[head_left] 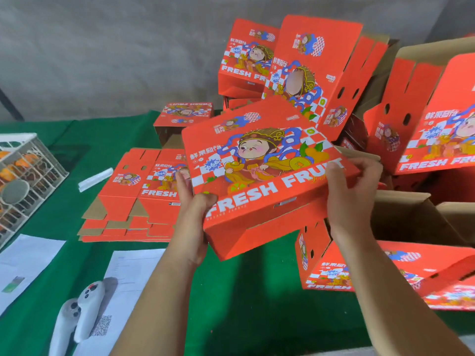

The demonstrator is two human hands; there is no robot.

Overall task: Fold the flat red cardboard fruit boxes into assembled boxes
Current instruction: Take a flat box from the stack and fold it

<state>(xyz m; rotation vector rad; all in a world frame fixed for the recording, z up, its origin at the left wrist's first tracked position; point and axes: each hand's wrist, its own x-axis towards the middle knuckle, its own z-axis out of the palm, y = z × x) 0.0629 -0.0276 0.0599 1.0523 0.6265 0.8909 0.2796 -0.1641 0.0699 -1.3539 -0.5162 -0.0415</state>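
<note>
Red fruit box (pixel 259 173), folded, tilted, cartoon print, gripped both sides

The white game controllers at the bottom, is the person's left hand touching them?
Apart. The head view shows the left hand gripping the raised red cardboard fruit box, with green cloth between it and the white controllers.
</note>
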